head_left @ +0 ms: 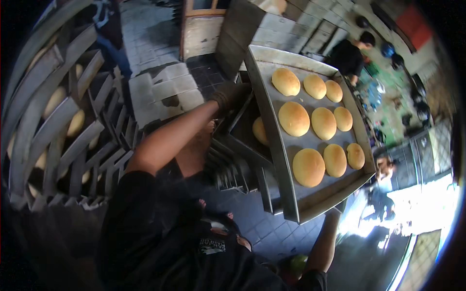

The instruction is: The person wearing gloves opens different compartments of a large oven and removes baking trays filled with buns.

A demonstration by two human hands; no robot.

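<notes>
A metal baking tray (318, 104) with high sides is held up in front of me, tilted in view. Several round golden buns (293, 119) lie on it in rows. My left hand (235, 96), in a dark glove, grips the tray's left side; its fingertips are hidden behind the rim. At the near right corner, my right hand (341, 205) holds the tray's edge, with most of its fingers out of sight beneath. Under this tray, another dark tray (247, 131) shows part of one bun (260, 130).
On the left, stacked trays (73, 131) hold more buns. More trays (230, 169) are piled below the held one. A person in dark clothes (347, 58) is at the far right, and another person's leg (115, 53) shows at upper left. Grey floor tiles (242, 211) lie below.
</notes>
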